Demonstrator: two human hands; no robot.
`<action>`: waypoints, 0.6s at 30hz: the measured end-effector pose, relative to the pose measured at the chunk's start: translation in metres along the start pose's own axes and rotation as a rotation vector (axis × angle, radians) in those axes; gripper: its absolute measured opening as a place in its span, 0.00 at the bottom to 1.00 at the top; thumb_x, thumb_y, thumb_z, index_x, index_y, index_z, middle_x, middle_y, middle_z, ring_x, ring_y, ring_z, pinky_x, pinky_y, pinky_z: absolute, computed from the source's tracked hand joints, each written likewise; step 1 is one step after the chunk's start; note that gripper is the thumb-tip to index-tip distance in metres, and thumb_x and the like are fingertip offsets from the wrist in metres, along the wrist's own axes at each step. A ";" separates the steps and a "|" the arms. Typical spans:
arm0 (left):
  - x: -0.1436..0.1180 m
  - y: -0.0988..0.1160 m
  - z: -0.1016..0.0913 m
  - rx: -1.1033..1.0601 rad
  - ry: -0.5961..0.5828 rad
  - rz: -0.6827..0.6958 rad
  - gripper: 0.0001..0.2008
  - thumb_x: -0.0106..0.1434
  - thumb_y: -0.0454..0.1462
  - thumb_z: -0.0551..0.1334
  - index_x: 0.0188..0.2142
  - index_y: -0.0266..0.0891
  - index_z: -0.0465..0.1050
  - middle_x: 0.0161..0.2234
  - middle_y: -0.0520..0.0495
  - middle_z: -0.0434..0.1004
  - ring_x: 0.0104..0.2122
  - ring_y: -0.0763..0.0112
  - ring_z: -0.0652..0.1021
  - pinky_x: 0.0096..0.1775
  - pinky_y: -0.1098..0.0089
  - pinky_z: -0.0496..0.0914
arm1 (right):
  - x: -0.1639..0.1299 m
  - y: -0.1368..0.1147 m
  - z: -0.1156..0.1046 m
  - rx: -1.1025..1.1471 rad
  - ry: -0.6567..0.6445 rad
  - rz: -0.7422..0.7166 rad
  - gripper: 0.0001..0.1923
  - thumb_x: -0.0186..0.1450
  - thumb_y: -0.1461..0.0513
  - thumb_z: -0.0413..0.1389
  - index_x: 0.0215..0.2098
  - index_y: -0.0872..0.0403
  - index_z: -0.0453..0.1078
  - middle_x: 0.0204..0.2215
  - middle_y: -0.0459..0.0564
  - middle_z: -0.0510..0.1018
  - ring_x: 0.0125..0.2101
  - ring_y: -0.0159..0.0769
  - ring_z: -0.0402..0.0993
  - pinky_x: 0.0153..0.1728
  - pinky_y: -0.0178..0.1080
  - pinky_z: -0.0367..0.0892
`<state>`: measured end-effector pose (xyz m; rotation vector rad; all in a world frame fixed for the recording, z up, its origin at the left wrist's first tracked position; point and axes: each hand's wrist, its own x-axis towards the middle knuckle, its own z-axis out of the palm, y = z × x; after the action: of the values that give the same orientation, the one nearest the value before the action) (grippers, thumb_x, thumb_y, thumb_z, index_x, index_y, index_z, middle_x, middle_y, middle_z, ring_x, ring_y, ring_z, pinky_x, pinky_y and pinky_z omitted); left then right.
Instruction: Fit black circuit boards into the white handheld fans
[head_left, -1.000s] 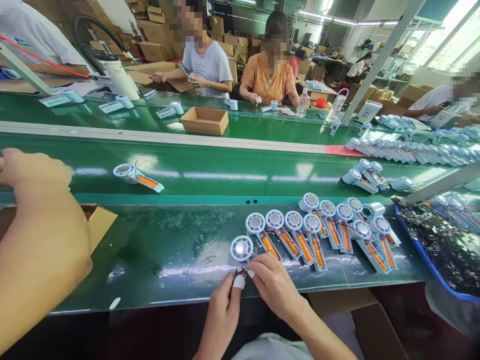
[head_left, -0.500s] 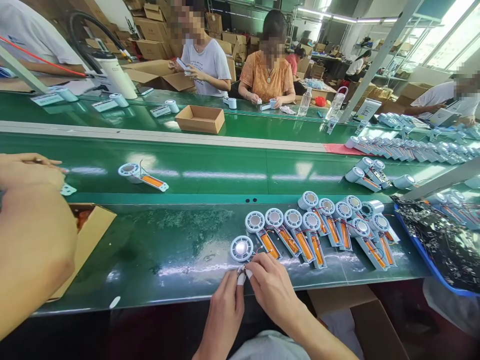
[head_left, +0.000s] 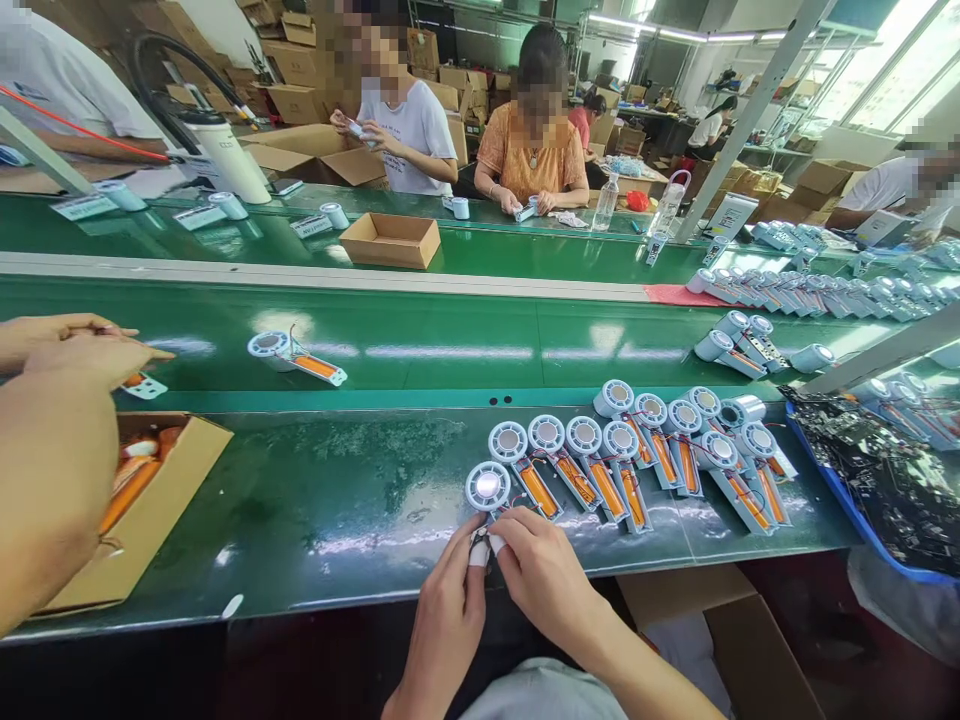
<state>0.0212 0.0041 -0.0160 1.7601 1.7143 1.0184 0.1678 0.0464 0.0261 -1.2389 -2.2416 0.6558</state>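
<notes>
At the bench's front edge is a light-blue handheld fan unit point(head_left: 487, 486), its round slotted head facing up. My left hand point(head_left: 448, 598) pinches the unit just below the head, with a white cover on one fingertip. Bent close against it, my right hand point(head_left: 546, 565) grips the same spot from the other side. Between the fingertips a small dark and metallic bit shows; most of the handle is hidden by my hands. Just right of them lie several similar fan units point(head_left: 584, 436) with orange batteries in their open handles.
A co-worker's arms point(head_left: 56, 440) reach in from the left over a cardboard box point(head_left: 176, 490) of orange batteries. Another fan unit point(head_left: 315, 367) lies on the green belt point(head_left: 450, 330). At the right stands a blue tray point(head_left: 847, 500) of small black parts. Co-workers sit opposite.
The fan head in my hands has shifted slightly right and up, and my left fingers have moved up against it. The co-worker's hands at left moved right, and the belt unit slid slightly right.
</notes>
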 end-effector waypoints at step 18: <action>0.011 -0.005 -0.024 0.054 -0.212 0.163 0.23 0.67 0.29 0.48 0.57 0.41 0.71 0.57 0.39 0.78 0.55 0.58 0.79 0.51 0.60 0.78 | 0.007 0.008 -0.018 -0.109 -0.107 -0.147 0.12 0.69 0.73 0.52 0.46 0.54 0.71 0.38 0.51 0.77 0.36 0.38 0.74 0.37 0.36 0.69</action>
<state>-0.0015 0.0121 -0.0035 1.9909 1.5009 0.8228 0.1806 0.0594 0.0363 -1.0982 -2.4582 0.5624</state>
